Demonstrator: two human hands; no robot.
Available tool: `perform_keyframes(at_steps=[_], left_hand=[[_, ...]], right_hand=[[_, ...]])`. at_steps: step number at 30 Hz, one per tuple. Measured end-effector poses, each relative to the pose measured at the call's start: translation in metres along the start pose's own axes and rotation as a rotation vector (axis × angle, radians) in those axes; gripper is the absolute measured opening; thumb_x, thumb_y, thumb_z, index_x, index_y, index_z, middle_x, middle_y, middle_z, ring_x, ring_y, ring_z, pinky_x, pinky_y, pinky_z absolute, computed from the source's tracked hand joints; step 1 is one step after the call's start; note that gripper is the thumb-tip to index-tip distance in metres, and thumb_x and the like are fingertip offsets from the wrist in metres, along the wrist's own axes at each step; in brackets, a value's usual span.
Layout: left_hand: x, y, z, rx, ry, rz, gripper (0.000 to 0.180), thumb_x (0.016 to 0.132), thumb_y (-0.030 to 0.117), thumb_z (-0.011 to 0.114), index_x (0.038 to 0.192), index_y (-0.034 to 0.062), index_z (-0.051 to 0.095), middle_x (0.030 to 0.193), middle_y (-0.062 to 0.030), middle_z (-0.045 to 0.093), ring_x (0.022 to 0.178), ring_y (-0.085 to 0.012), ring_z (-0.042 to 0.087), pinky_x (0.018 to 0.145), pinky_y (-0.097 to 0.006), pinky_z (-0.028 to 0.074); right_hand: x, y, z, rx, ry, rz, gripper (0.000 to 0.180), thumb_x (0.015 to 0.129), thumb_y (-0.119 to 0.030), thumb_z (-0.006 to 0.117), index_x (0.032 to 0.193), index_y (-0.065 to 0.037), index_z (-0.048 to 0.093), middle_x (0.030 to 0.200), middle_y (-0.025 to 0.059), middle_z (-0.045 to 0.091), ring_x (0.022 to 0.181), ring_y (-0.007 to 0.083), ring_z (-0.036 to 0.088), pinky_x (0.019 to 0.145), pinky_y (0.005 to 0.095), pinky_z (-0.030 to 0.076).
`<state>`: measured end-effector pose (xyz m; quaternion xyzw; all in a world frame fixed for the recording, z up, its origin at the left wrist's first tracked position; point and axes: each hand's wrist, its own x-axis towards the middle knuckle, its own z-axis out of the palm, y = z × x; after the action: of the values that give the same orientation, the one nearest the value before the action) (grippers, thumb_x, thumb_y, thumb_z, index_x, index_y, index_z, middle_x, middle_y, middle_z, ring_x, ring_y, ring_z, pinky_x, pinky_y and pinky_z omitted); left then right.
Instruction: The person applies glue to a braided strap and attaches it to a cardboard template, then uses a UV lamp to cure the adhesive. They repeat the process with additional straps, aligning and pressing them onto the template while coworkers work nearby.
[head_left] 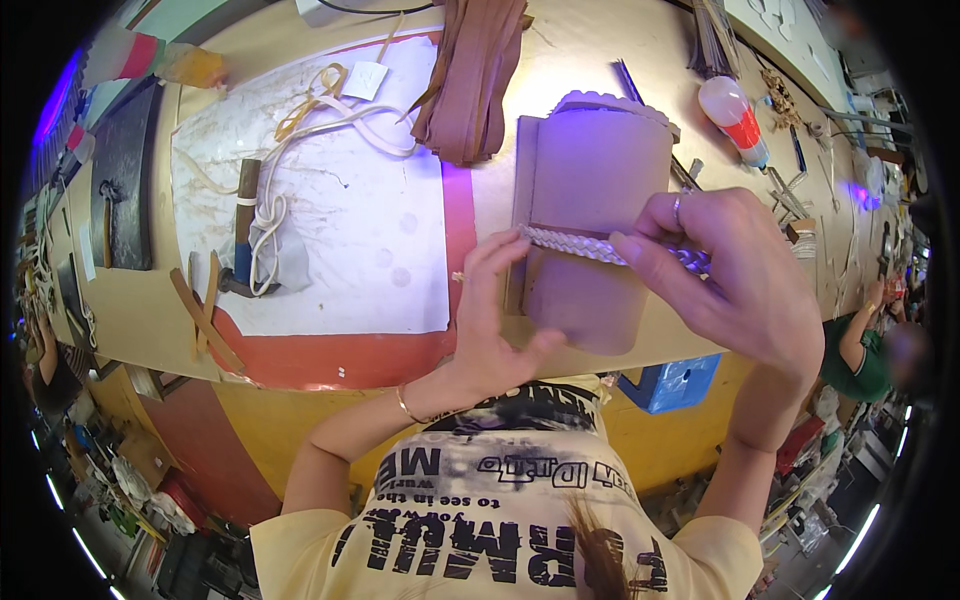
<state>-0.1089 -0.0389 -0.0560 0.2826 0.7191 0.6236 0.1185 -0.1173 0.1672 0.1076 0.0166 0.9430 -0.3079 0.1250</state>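
A pale braided strap [575, 245] runs across a brown, rounded cardboard-like form [600, 165] at the table's front edge. My right hand [735, 265], with a ring on one finger, pinches the strap near its right end; the fingers partly hide that end. My left hand [490, 320] lies at the form's left side, its fingers stretched out and its thumb spread away. Those fingertips touch the strap's left end against the form's edge.
Left of the form, a white sheet [370, 240] carries a hammer [244, 225] and tangled cord [267, 215]. Brown strips [470, 80] lie behind. A white-and-red bottle [733, 120] stands at back right. A blue plastic stool [672, 384] is below the table edge.
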Motion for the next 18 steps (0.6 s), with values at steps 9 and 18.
perform_keyframes(at_steps=[9,18], left_hand=[[0.017,0.015,0.005,-0.352,-0.002,-0.293,0.044,0.094,0.019,0.055,0.13,-0.0014,0.045,0.128,-0.0178,0.05,0.117,-0.0283,0.049,0.097,-0.037,0.039],[0.024,0.021,0.005,0.202,-0.001,0.24,0.047,0.09,0.018,0.058,0.131,-0.0034,0.048,0.139,-0.0233,0.045,0.124,-0.037,0.047,0.103,-0.043,0.037]], right_hand=[[-0.036,0.037,-0.02,-0.004,-0.061,0.055,0.019,0.089,-0.013,0.064,0.079,0.003,0.059,0.058,0.0082,0.051,0.051,0.0154,0.05,0.05,0.0301,0.04],[-0.039,0.062,-0.022,0.096,-0.142,0.089,0.024,0.092,-0.019,0.061,0.083,0.003,0.06,0.058,0.009,0.051,0.052,0.0178,0.051,0.051,0.0302,0.041]])
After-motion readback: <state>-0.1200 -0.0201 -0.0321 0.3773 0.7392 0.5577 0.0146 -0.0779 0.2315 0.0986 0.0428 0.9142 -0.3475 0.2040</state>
